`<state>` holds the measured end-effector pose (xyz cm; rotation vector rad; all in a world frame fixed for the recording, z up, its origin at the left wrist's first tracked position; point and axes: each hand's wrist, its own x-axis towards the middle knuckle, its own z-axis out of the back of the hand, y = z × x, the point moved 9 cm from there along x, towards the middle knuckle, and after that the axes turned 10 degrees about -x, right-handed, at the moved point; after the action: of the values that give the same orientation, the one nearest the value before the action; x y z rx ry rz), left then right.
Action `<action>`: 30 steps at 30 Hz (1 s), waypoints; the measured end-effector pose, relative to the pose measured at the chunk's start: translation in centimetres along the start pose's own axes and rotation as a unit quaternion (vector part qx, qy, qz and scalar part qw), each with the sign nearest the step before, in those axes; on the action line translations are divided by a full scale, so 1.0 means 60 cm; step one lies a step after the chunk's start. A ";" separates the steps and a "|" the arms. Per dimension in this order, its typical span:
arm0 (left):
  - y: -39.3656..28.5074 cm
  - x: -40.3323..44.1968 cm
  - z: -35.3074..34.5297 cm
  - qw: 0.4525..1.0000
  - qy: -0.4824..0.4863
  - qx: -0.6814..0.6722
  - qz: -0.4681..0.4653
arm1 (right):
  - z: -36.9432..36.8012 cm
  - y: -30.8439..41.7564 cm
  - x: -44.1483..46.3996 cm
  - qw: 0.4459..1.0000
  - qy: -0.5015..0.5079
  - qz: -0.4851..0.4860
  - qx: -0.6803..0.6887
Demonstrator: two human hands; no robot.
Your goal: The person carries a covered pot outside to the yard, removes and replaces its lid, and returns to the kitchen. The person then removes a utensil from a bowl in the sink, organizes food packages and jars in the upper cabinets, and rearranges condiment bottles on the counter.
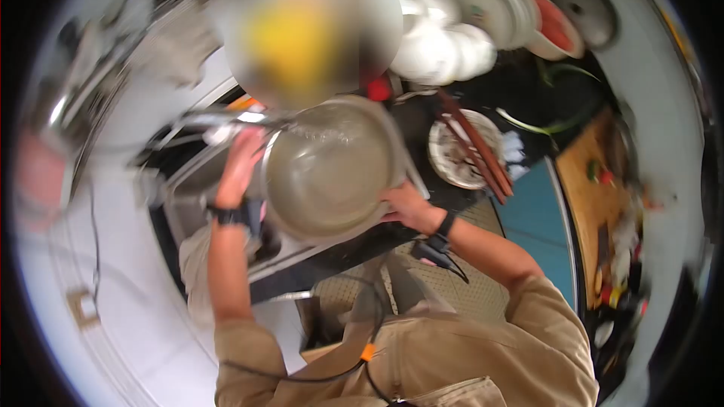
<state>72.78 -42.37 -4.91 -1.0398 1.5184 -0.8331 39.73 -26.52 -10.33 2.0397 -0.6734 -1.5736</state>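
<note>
A large round metal basin (332, 181) with water in it sits over the sink area in front of me. Water runs from the faucet (260, 117) into its far side. My right hand (411, 205) grips the basin's near right rim, its fingers closed around the edge. My left hand (243, 160) is at the basin's left side, just below the faucet spout. Motion smears its fingers, so whether they hold the rim or only rest beside it cannot be told. Both wrists wear dark straps.
A metal sink (192, 192) lies at left. On the dark counter, long reddish-brown sticks (475, 147) lie across a white bowl (456, 169). White bowls (441, 49), stacked plates (494, 13) and a red-lined container (556, 26) stand behind. A blurred yellow patch (290, 45) shows at top.
</note>
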 end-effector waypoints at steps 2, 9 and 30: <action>0.080 0.005 0.117 0.966 -0.099 0.233 -0.046 | 0.000 0.010 -0.012 1.000 -0.026 0.011 0.010; 0.194 -0.113 0.081 0.976 -0.111 -0.023 0.187 | -0.002 0.003 0.004 1.000 0.017 0.013 0.011; 0.136 -0.323 -0.029 0.993 -0.026 -0.004 0.112 | 0.039 -0.022 -0.272 0.994 -0.088 0.070 0.001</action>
<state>70.62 -21.38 -4.80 -0.8703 1.5616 -0.6383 34.01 -15.25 0.32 1.8269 -0.8638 -1.6833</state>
